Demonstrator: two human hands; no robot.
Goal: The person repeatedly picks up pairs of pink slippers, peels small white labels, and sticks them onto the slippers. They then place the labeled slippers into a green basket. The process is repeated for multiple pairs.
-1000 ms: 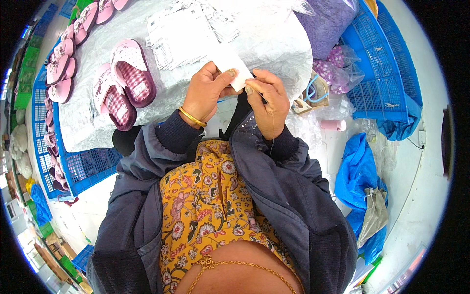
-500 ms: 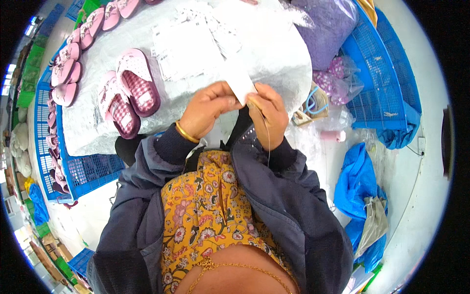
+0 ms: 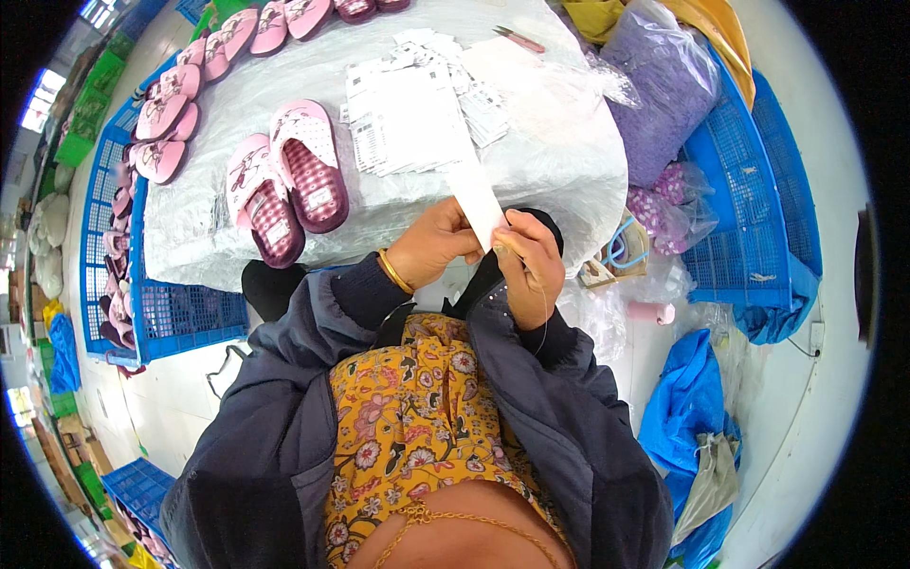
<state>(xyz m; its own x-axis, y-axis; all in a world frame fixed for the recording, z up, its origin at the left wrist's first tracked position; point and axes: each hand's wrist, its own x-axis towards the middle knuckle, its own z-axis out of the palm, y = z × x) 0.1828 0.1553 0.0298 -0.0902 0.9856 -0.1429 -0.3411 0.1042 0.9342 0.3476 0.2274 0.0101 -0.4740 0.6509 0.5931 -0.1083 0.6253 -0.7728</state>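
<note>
A long white tag (image 3: 480, 211) slants up from between my hands toward a spread of white printed tags on the table. My right hand (image 3: 531, 267) pinches its lower end, and a thin thread hangs from these fingers. My left hand (image 3: 431, 247), with a gold bangle at the wrist, is closed at the tag's left edge, its fingertips partly behind it. To the left on the table lies a pair of pink slippers, the left slipper (image 3: 263, 201) and the right slipper (image 3: 311, 167), with checked insoles and dark soles.
The plastic-covered table (image 3: 204, 232) carries the white tags (image 3: 403, 119), small snips (image 3: 519, 39) and a row of pink slippers (image 3: 161, 116). Blue crates (image 3: 190, 311) stand left and right. On the right are a purple bag (image 3: 659, 90), a small box (image 3: 621, 258) and a pink spool (image 3: 650, 312).
The view has shifted, so the table sits lower and further right in the picture. My hands still hold the white tag, and more of its length shows below the spread tags.
</note>
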